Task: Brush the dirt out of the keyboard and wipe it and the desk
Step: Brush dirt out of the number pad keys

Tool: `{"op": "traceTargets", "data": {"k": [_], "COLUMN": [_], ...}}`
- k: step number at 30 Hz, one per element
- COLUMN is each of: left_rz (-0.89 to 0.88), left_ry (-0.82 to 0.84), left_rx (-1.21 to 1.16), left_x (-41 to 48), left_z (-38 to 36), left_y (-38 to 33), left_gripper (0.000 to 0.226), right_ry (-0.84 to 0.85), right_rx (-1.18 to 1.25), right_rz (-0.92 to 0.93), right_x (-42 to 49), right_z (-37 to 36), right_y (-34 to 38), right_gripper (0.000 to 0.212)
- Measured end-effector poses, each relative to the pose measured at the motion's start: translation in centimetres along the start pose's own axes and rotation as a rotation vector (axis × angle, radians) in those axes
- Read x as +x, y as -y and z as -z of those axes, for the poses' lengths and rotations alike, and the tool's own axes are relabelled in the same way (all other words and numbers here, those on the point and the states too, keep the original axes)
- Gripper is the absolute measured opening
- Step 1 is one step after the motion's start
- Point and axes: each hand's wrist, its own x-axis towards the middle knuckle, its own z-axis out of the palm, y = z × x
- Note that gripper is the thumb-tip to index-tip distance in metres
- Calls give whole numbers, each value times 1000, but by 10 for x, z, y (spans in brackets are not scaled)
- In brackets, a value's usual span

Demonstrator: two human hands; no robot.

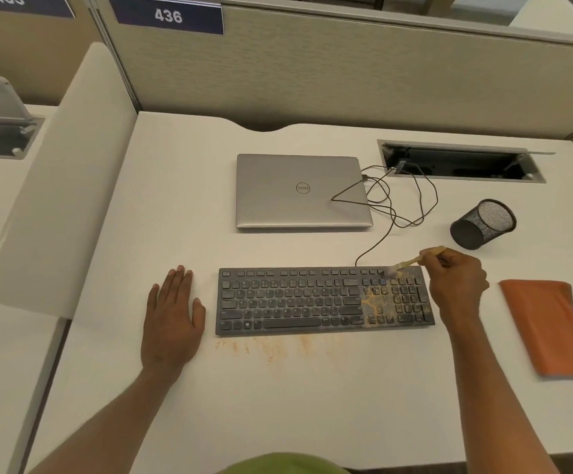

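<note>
While R hand is at kbd: fingers curled, pinching brush handle; bristles on top-right keys, above numpad.
L hand: flat on desk, fingers straight, slightly spread; just left of kbd, not touching.
Kbd: front-centre of desk, cable runs back.
Dirt: orange, over numpad & nav keys; smears on desk by kbd's front edge.
Cloth: orange, folded, right of kbd.
Behind: laptop lid closed; mesh cup on its side.

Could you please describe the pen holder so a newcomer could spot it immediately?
Start at the closed silver laptop on the white desk and look right. The pen holder lies on its side there, beyond the orange cloth: the only black mesh cylinder.
</note>
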Motion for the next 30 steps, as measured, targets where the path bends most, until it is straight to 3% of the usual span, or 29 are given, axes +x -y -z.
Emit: {"op": "traceTargets", "data": {"k": [5, 8, 12, 16, 19, 24, 30], "left_rz": [-2, -2, 1, 1, 5, 8, 3], "left_ry": [0, -2, 0, 3, 2, 4, 1], "left_rx": [-4, -2, -3, -6, -4, -10, -2], "left_x": [-1, -1, -1, -1, -1, 0, 0], "left_z": [0, 1, 2, 1, 0, 1, 0], "left_y": [-1, -2, -2, -2, -1, -1, -1], "left_gripper": [65, 66, 65, 65, 66, 66, 65], "right_ry": [-70, -116, -29, -89, -131, -42, -155], "right_rx": [-171, -137, -18, -165, -146, -15, -195], "right_rz": [19, 7, -40, -27, -41, -53, -3], "right_x": [-2, -3, -1, -1, 0, 1, 2], "right_z": [4, 9, 5, 7, 9, 4, 9], "right_y": [-1, 0, -1, -7, -9, -3, -1], "right_gripper": [19, 20, 20, 22, 21, 19, 21]}}
